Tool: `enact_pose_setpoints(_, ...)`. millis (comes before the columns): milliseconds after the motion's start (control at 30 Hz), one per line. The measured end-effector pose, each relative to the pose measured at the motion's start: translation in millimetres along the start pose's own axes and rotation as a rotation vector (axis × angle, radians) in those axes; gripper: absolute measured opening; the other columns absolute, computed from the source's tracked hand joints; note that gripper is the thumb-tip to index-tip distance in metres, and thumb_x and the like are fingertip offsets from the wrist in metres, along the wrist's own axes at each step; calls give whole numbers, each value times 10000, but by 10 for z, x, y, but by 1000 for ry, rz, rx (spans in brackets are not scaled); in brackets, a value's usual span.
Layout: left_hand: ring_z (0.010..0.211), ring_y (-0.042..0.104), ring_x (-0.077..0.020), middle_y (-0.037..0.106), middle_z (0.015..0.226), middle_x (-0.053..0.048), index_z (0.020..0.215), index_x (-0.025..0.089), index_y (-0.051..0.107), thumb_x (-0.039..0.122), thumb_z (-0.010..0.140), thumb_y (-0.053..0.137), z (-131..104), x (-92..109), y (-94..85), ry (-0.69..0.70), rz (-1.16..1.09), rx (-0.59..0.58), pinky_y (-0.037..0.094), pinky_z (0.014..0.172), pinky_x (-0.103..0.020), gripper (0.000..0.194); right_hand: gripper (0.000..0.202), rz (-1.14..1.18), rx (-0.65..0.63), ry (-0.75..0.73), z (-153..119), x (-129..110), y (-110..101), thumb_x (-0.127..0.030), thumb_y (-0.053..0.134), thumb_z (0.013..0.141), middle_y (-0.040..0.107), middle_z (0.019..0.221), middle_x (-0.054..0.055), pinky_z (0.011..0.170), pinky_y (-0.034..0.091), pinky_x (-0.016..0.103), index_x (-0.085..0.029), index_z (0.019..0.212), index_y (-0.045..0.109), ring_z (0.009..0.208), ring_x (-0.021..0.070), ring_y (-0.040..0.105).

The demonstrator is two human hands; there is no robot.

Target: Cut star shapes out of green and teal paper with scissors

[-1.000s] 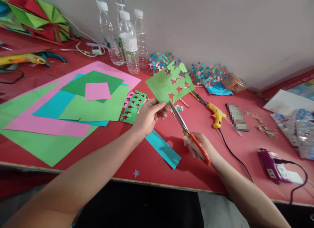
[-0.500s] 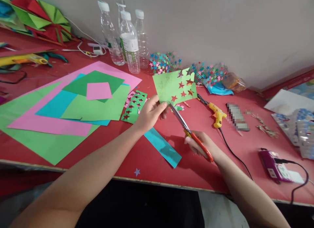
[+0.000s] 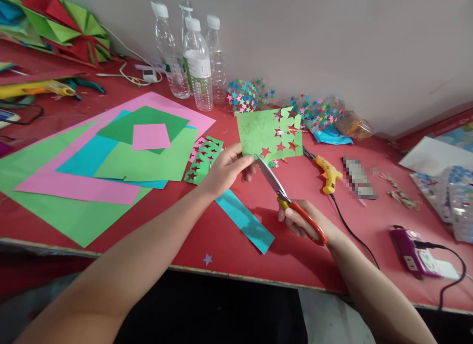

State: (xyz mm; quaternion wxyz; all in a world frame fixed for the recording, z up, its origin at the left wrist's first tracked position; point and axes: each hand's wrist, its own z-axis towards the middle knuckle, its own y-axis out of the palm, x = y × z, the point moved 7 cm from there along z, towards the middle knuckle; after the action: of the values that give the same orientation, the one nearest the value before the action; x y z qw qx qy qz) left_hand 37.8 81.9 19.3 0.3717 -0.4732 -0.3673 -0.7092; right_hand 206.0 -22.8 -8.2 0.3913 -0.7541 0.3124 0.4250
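Observation:
My left hand (image 3: 236,167) pinches the lower left corner of a light green paper sheet (image 3: 256,132), raised above the table. Star-shaped holes run along the sheet's right side and lower edge. In my right hand (image 3: 301,220) are scissors (image 3: 275,181) with red handles, their blade tips at the sheet's lower edge close to my left thumb. Beneath my left forearm and hand lie a green sheet with star cut-outs (image 3: 202,159) and a blue paper strip (image 3: 246,222). Small loose stars partly show behind the held sheet.
Several coloured sheets (image 3: 111,159) overlap on the left of the red table (image 3: 221,245). Clear plastic bottles (image 3: 199,80) stand by the wall, beside piles of paper stars (image 3: 321,112). A yellow glue gun (image 3: 327,174), a phone (image 3: 358,177) and a purple power socket (image 3: 416,251) lie right.
The light green sheet has turned slightly and shifted a little right in my left hand. The scissors have tilted slightly, with their tips still at the paper's lower edge.

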Motion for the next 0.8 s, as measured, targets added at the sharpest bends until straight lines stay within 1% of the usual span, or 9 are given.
enact_pose_setpoints(100, 495, 567, -73, 590, 636, 18, 810, 165, 538, 231, 859, 515, -1, -7, -6, 3, 8, 4, 454, 458, -202, 85, 557, -6, 5, 5, 7, 10, -5, -686, 457, 862, 461, 467, -51, 404, 323, 199, -141, 809, 559, 376, 62, 367)
enact_pose_setpoints(200, 497, 569, -75, 595, 634, 14, 801, 164, 539, 240, 855, 524, -2, -3, -14, 5, 41, 9, 461, 460, -203, 94, 535, -7, 45, 36, 13, 26, -24, -674, 469, 859, 450, 438, -58, 399, 328, 195, -152, 768, 549, 360, 62, 372)
enact_pose_setpoints(367, 488, 568, -78, 599, 622, 15, 795, 166, 544, 262, 841, 544, 2, 6, -20, -13, 55, 23, 464, 456, -205, 106, 488, 5, 85, 99, 12, 32, -23, -638, 499, 847, 448, 393, -62, 351, 278, 184, -174, 697, 514, 312, 53, 340)
enact_pose_setpoints(533, 485, 566, -80, 614, 642, 7, 802, 167, 555, 318, 836, 579, 3, -13, -9, -39, 8, 66, 455, 448, -212, 156, 466, 26, 130, 113, 18, 56, -20, -623, 498, 835, 450, 380, -64, 340, 282, 188, -182, 687, 510, 296, 56, 338)
enact_pose_setpoints(667, 488, 565, -78, 619, 653, 1, 789, 164, 570, 320, 839, 581, 0, -52, 4, -71, -34, 78, 453, 454, -213, 164, 458, 30, 133, 119, 38, 90, -10, -618, 495, 839, 452, 383, -64, 348, 296, 188, -184, 694, 511, 301, 62, 356)
enact_pose_setpoints(800, 480, 546, -72, 596, 621, 12, 737, 170, 550, 303, 841, 570, -10, -20, -33, -53, 26, 118, 439, 457, -208, 170, 450, 9, 123, 114, 54, 87, -12, -608, 509, 840, 458, 395, -62, 355, 300, 190, -183, 692, 512, 314, 64, 368)
